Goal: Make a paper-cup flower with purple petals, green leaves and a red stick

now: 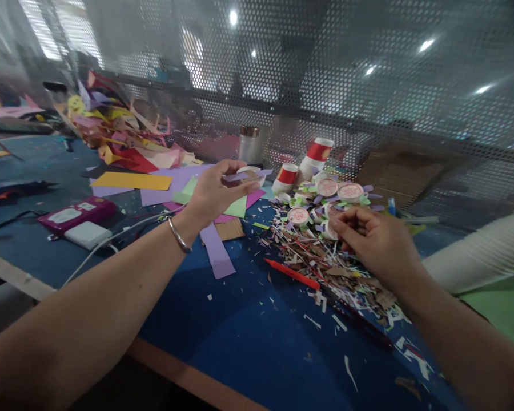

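Blue tabletop [248, 331] before a perforated metal screen [274, 74]; both hands among paper scraps.

Small disc piece [249, 174] with purple tabs, up at the left hand's [212, 194] fingertips: tabs run roughly crosswise, the right-hand tab pointing toward red-and-white paper cups [285, 178]. Left thumb and fingers clamped on it, partly hiding it. Beneath and beyond: coloured sheets, a metal-topped tumbler [248, 145]. To its right, a heap of tabbed discs [298, 216] crowds against the cups, paper shreds [291, 254] spilling nearer. Right hand [374, 242] at the heap's near edge, thumb and forefinger close together beside a disc; cannot tell whether it grips. Red marker [293, 274] slants across, nearer the wearer.
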A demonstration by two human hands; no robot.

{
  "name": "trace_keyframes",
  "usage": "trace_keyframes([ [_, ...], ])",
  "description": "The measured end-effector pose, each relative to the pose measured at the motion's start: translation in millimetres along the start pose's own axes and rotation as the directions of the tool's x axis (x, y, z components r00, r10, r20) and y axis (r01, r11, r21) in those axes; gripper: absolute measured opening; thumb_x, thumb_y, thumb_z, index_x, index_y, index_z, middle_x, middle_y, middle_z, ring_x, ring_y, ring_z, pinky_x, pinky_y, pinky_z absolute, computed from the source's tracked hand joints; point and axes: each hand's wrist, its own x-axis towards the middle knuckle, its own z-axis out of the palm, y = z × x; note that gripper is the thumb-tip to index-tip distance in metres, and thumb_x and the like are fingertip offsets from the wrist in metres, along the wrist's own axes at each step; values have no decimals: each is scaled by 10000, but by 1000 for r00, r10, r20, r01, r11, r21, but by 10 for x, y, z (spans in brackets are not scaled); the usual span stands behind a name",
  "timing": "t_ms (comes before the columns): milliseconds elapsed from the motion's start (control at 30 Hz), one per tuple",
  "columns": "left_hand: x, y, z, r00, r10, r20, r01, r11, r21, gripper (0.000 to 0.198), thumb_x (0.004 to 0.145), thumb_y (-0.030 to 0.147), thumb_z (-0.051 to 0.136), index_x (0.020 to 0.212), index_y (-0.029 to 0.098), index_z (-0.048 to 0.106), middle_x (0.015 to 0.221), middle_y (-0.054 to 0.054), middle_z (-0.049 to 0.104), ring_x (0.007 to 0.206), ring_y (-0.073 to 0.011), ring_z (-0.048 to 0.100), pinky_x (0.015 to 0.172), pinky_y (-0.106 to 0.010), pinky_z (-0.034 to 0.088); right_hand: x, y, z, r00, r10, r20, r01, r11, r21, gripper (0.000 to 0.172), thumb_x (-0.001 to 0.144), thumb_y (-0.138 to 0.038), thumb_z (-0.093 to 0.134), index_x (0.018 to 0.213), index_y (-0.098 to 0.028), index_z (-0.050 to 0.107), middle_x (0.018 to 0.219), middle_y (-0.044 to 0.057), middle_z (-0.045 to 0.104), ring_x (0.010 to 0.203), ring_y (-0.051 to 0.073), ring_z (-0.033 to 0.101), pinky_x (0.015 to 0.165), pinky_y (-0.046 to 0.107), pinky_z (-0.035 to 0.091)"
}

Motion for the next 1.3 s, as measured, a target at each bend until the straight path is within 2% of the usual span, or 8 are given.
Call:
trace_keyframes([
  [167,48,205,-115,998,41,50,-40,999,-13,396,710,307,848,1043,153,701,997,-54,720,826,-145,633,704,-270,505,-187,-46,-33,996,-52,75,53,998,-15,257,837,-472,631,837,-216,656,738,38,693,570,163,597,534,291,450],
  [267,48,459,-273,976,39,216,-36,999,-18,403,742,321,839,1082,153,703,1054,-60,710,870,-147,629,732,-274,501,-276,-61,-169,993,-70,93,76,995,-58,268,844,-492,630,826,-226,662,715,32,695,545,159,594,512,289,442],
  [433,-264,776,-473,939,-25,342,-12,994,106,491,742,381,845,1155,182,668,1049,-40,707,879,-149,628,763,-271,492,-435,-90,-503,999,-21,44,23,998,-53,261,836,-509,635,809,-254,682,660,31,695,425,136,568,390,260,392],
  [500,-478,747,-458,874,-124,471,60,987,149,510,730,406,840,1164,207,661,1024,-31,710,832,-155,634,687,-255,481,-509,-71,-597,1000,-16,12,16,1000,-17,256,804,-523,649,789,-269,682,599,25,675,377,136,548,348,256,361],
  [567,-685,652,-395,753,-247,610,213,969,130,474,757,425,807,1162,230,658,1072,-28,694,841,-156,632,705,-263,482,-584,-30,-644,1000,-8,13,8,1000,12,248,793,-521,654,779,-275,676,543,17,652,355,144,546,330,257,350],
  [667,-893,514,-266,685,-320,654,360,930,78,425,762,398,794,1107,197,649,1043,-37,656,918,-168,601,749,-263,462,-696,28,-638,994,18,111,-21,1000,22,247,828,-497,647,795,-253,660,537,11,636,374,139,543,360,260,396],
  [933,-933,512,-20,696,-306,650,380,924,28,515,726,403,828,1155,200,628,1070,-60,665,937,-182,605,771,-287,463,-945,-223,-405,940,75,334,-131,980,150,288,907,-503,590,840,-226,633,615,-21,602,471,114,569,443,226,469],
  [1300,-910,433,325,733,-117,670,233,969,-86,502,752,403,814,1161,231,578,1107,-56,688,945,-199,669,777,-318,536,-924,-371,-43,924,126,361,-279,867,412,339,879,-482,657,1085,-218,601,802,12,668,601,135,591,488,241,480],
])
